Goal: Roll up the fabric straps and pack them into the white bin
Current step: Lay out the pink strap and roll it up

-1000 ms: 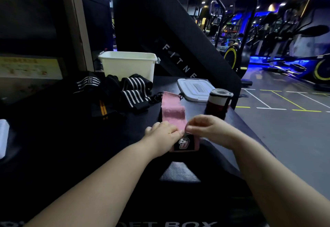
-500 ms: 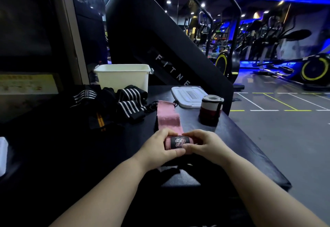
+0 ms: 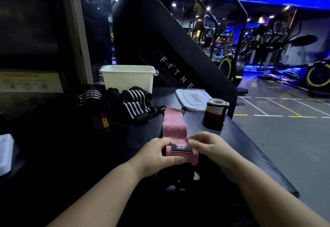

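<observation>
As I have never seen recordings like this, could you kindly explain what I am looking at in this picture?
No machine here: a person wears a camera on the head, looking down at their own bare hands at a black table in a gym. On it sit a white bin, its lid, a rolled red-and-white strap standing on end, and a pile of black striped straps. A pink strap lies flat, its near end partly rolled. The left hand grips that roll; the right hand, slightly blurred, seems to pinch its other side.
</observation>
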A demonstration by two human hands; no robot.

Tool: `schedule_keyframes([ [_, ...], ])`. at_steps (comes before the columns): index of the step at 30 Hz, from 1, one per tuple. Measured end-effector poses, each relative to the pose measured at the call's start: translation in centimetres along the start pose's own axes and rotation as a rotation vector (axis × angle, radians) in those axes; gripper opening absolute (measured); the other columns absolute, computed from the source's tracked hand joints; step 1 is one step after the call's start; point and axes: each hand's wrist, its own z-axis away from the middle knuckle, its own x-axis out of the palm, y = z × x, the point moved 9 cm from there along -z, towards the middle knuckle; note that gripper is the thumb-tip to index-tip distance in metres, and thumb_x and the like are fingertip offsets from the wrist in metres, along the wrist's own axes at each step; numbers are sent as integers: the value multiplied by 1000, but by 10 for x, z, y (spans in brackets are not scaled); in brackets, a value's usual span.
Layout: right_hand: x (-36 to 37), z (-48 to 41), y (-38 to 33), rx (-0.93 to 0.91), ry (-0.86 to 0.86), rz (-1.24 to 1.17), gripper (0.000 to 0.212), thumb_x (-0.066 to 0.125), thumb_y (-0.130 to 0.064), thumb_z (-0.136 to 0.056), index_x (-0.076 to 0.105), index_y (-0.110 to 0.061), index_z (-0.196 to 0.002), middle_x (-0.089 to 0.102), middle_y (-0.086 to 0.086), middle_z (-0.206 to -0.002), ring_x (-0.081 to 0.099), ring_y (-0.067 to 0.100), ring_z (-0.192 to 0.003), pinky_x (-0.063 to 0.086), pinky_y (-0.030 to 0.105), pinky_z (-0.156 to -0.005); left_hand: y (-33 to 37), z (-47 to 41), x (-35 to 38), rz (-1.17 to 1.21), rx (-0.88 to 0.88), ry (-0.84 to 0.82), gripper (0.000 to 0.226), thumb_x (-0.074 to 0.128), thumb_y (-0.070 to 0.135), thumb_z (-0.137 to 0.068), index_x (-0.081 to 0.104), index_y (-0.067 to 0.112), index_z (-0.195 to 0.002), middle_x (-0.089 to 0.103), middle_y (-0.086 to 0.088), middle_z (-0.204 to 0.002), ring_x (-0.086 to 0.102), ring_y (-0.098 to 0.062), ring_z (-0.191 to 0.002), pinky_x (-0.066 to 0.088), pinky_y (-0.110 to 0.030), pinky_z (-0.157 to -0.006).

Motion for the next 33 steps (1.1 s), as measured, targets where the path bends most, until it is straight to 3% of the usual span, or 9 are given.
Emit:
schedule_keyframes([
  [3, -10, -31, 8, 138, 132, -155, 30, 61, -45, -90, 62, -16, -96, 68, 2, -85, 63, 13, -68, 49, 26, -62, -4, -3, -2, 14, -21, 2, 33, 79, 55, -68, 67, 37, -94, 60, 7, -98, 57, 0, -89, 45, -14, -82],
  [6, -5, -64, 14, 248, 97, -244, 40, 57, -43, -94, 61, -2, -91, 61, 7, -71, 58, 19, -62, 53, 32, -62, -2, -4, -3, 5, -7, 9, 33, 78, 52, -71, 68, 34, -97, 59, 8, -95, 55, 3, -89, 38, -4, -75],
  [9, 9, -85, 20, 351, 17, -344, 31, 56, -33, -97, 51, -10, -78, 47, 2, -58, 47, 13, -47, 48, 22, -48, -6, -5, 0, -3, -13, 13, 45, 64, 74, -57, 64, 44, -91, 59, 8, -96, 56, 2, -89, 42, -13, -81],
  [15, 19, -107, 36, 485, -28, -344, 26, 72, -18, -88, 55, -12, -70, 44, 2, -60, 40, 10, -48, 35, 14, -36, -11, -8, 1, 9, -49, 8, 51, 59, 78, -54, 62, 46, -94, 61, 9, -99, 58, -3, -95, 47, -31, -94],
  [19, 25, -111, 41, 520, -58, -423, 19, 73, -6, -84, 56, -12, -76, 48, 2, -58, 44, 9, -44, 37, 16, -39, -15, -7, 3, 61, -61, -1, 51, 62, 77, -56, 63, 44, -94, 65, 7, -99, 63, -9, -93, 51, -39, -90],
  [22, 20, -116, 40, 450, 24, -571, 27, 72, 7, -78, 64, -8, -99, 58, 9, -73, 53, 12, -54, 40, 15, -41, -17, -7, 4, 80, -76, -5, 51, 63, 77, -56, 64, 43, -93, 65, 6, -99, 63, -10, -92, 51, -41, -90],
  [26, 17, -121, 36, 340, 63, -452, 41, 68, 16, -77, 65, 0, -114, 70, 13, -98, 61, 12, -67, 52, 13, -53, -16, -5, 3, 94, -91, -7, 51, 62, 76, -56, 64, 43, -94, 66, 8, -100, 62, -7, -94, 50, -38, -92],
  [28, 14, -124, 38, 292, 73, -348, 41, 71, 13, -76, 68, -2, -114, 72, 9, -104, 63, 10, -73, 52, 10, -58, -14, -4, 3, 117, -90, -11, 51, 63, 74, -56, 65, 41, -94, 66, 8, -98, 63, -7, -92, 51, -37, -91],
  [33, 4, -128, 35, 175, 148, -127, 34, 85, -8, -69, 73, -15, -100, 73, -5, -88, 63, -1, -73, 48, 7, -71, -14, -4, 3, 119, -82, -13, 49, 63, 73, -57, 64, 41, -94, 66, 7, -98, 63, -8, -91, 51, -37, -89],
])
